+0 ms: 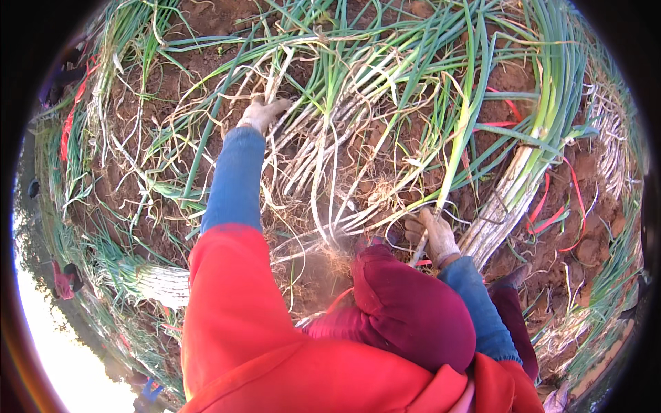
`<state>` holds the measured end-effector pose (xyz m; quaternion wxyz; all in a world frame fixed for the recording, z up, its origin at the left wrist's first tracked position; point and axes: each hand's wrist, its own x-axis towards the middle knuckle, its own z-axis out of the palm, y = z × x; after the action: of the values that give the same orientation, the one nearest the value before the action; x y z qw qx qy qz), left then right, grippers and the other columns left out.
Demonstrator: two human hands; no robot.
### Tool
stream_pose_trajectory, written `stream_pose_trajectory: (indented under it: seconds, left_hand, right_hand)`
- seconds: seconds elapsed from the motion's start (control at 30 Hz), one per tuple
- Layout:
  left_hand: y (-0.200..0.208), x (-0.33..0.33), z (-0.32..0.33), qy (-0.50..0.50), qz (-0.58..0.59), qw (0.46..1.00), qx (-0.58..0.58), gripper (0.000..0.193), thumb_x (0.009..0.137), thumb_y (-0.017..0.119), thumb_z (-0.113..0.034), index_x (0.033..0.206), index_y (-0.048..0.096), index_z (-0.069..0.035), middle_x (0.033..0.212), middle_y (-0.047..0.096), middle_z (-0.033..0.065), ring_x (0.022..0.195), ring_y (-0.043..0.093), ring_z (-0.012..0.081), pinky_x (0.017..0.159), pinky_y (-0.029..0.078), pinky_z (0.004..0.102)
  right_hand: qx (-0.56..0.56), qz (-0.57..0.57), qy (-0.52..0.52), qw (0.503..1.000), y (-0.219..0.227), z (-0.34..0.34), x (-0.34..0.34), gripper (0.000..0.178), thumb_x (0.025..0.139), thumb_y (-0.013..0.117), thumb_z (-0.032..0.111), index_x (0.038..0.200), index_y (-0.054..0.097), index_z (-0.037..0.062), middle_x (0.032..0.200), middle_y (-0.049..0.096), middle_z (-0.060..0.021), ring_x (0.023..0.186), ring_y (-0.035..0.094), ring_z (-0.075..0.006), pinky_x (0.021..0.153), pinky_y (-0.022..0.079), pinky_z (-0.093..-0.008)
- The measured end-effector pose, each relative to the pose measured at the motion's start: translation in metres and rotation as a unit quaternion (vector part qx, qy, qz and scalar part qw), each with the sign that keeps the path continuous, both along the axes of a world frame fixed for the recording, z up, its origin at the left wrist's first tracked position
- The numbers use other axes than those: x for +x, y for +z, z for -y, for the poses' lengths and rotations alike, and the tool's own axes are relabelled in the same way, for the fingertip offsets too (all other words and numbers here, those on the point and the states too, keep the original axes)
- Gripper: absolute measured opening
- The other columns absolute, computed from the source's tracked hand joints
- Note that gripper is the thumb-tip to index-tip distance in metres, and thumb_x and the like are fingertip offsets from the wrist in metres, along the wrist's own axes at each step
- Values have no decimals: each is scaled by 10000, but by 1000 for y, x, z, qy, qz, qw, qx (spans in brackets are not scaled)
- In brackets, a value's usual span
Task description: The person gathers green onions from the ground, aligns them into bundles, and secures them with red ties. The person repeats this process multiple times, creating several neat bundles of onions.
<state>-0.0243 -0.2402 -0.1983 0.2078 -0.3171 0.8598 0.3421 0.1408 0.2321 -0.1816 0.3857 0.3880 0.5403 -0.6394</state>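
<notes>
In a light work glove, my left hand (261, 115) is closed around a few pale stalks at the left end of a loose spread of green onions (330, 131); its thumb points right. My right hand (438, 235), also gloved, grips a green onion (451, 162) low on its stem, beside my bent knee. The onion's white end pokes out below the fingers, and its leaves run up and away. White stems and tangled roots of the spread lie between my hands. Just right of my right hand rests a thick bundle of green onions (506, 196).
Red ribbons (551, 213) lie on the brown soil (595, 241) at the right. Another onion bundle (162, 286) sits at the lower left, and more stand at the upper left (103, 89). My maroon-clad knee (413, 296) juts up between my arms.
</notes>
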Motion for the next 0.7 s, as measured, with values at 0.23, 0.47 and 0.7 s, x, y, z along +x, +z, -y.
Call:
stream_pose_trajectory:
  seconds: [0.23,0.47,0.7]
  left_hand:
    - [-37,8,-49,-110,136,972,160,993,872,826,-522,1549,423,82,1512,535,295,1412,512,386,1204,393,439]
    - [-9,26,-110,26,106,945,309,875,862,840,-399,1539,474,17,1525,554,243,1418,487,377,1242,294,524]
    - [96,35,-133,-8,-145,844,516,352,786,843,-197,1011,761,62,1001,777,105,881,721,190,826,577,309]
  right_hand:
    - [-82,-76,-66,991,-25,27,-13,444,1035,646,353,1240,601,-39,1100,694,-147,996,705,-265,869,631,-376]
    - [15,-191,84,978,-32,86,-53,598,992,658,452,1329,568,-33,1208,648,-201,1050,654,-311,863,573,-423]
    - [-129,-219,-30,967,72,124,-138,586,955,762,412,1341,676,-20,1256,714,-138,1037,669,-186,713,600,-305]
